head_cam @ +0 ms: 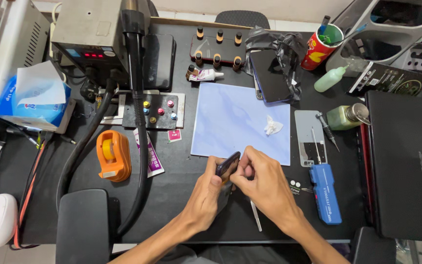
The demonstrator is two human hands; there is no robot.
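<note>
Left hand (pixel 206 193) pinches dark phone (pixel 228 166) by edges, tilted, near bench front edge. Right hand (pixel 262 181) fingertips closed on its rim. Feels light, stiff, slippery, glass fragile; grip sides.

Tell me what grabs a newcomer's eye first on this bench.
Both hands meet at the near edge of the black bench: the left hand and right hand grip a dark slim phone tilted on edge between them. Just behind lies a pale blue square mat with a crumpled white tissue on it. To the left sits a bright orange tape dispenser.
</note>
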